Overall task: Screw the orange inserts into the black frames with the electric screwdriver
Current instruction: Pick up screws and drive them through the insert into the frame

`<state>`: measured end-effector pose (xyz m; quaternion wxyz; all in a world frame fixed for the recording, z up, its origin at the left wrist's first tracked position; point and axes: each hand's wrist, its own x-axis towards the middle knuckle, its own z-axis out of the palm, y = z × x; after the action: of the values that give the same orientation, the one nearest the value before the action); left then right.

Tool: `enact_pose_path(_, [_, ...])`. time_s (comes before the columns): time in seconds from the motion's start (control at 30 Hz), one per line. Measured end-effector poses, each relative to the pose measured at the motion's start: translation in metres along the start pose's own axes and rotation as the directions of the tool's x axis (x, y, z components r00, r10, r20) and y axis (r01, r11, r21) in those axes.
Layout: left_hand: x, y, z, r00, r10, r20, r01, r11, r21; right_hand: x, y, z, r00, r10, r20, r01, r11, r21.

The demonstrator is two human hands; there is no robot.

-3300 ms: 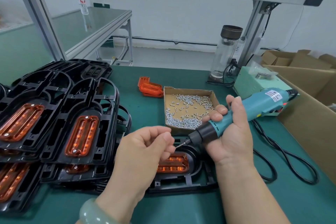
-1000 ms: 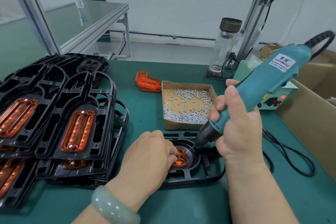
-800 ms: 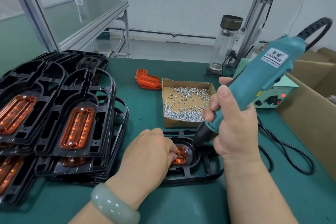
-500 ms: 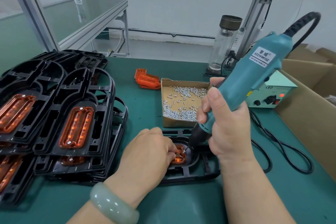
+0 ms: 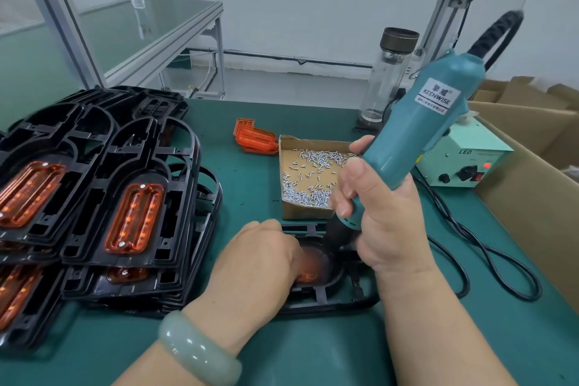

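Several stacked black plastic frames (image 5: 94,141), their long orange ribbed inserts (image 5: 134,218) showing screw heads at both ends, lie left of the left hand (image 5: 260,263) and look finished. Under both hands lies one single black frame (image 5: 329,299) with a blurred orange insert (image 5: 310,263). The right hand (image 5: 383,226) grips the teal electric screwdriver (image 5: 419,131), tip down at that insert. The left hand's curled fingers rest on it; whether they pinch a screw is hidden. Spare loose orange inserts (image 5: 253,138) beyond the left hand suggest more remain.
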<state>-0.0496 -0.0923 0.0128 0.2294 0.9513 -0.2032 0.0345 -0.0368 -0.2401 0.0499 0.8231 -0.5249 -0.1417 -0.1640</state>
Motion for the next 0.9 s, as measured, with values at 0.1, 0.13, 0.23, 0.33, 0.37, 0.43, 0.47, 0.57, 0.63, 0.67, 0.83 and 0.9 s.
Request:
enact_pose_path(0.1, [0.001,-0.001,0.001,1.000,0.009,-0.011,-0.009,1.000,-0.011,-0.001,0.001,0.001,1.000,0.001,-0.008,-0.002,0.999,-0.042])
enact_pose_path(0.13, [0.001,-0.001,0.002,1.000,0.011,-0.013,-0.011,1.000,-0.016,-0.001,0.001,0.002,1.000,-0.005,-0.006,0.005,0.998,-0.064])
enact_pose_path(0.23, [0.002,-0.002,0.001,1.000,0.021,-0.019,-0.022,0.999,-0.027,-0.001,0.001,0.003,1.000,-0.011,-0.025,0.009,0.997,-0.075])
enact_pose_path(0.33, [0.002,-0.002,0.001,1.000,0.023,-0.012,-0.023,0.999,-0.039,0.001,0.001,0.001,1.000,0.002,-0.029,-0.004,0.997,-0.073])
enact_pose_path(0.37, [0.002,-0.002,0.001,1.000,0.022,-0.009,-0.023,0.999,-0.040,0.002,0.001,0.001,1.000,0.001,-0.012,-0.002,0.997,-0.080])
enact_pose_path(0.43, [0.003,-0.002,0.001,1.000,0.023,-0.010,-0.023,0.999,-0.045,0.003,0.002,0.001,1.000,-0.006,0.026,0.008,0.995,-0.095])
enact_pose_path(0.47, [0.003,-0.002,0.001,1.000,0.023,-0.010,-0.023,0.999,-0.045,0.003,0.002,0.001,0.999,-0.007,0.039,0.011,0.995,-0.097])
enact_pose_path(0.57, [0.003,-0.002,0.002,1.000,0.021,-0.009,-0.022,0.999,-0.039,0.002,0.002,-0.001,0.999,-0.003,0.052,0.006,0.999,-0.053])
enact_pose_path(0.63, [0.003,-0.003,0.002,1.000,0.017,-0.005,-0.018,0.999,-0.042,0.002,0.001,-0.002,0.999,-0.006,0.044,0.008,0.999,-0.034])
enact_pose_path(0.67, [0.003,-0.003,0.002,1.000,0.018,-0.001,-0.018,0.999,-0.042,0.001,0.000,-0.002,0.999,-0.015,0.032,0.016,0.999,-0.030])
enact_pose_path(0.83, [0.001,-0.004,0.004,1.000,0.021,-0.005,-0.021,0.999,-0.042,0.002,-0.005,-0.005,0.998,-0.047,-0.045,0.051,0.996,0.075])
enact_pose_path(0.9, [0.001,-0.005,0.006,1.000,0.017,-0.007,-0.018,0.998,-0.063,0.002,-0.007,-0.007,0.996,-0.048,-0.081,0.055,0.995,0.084])
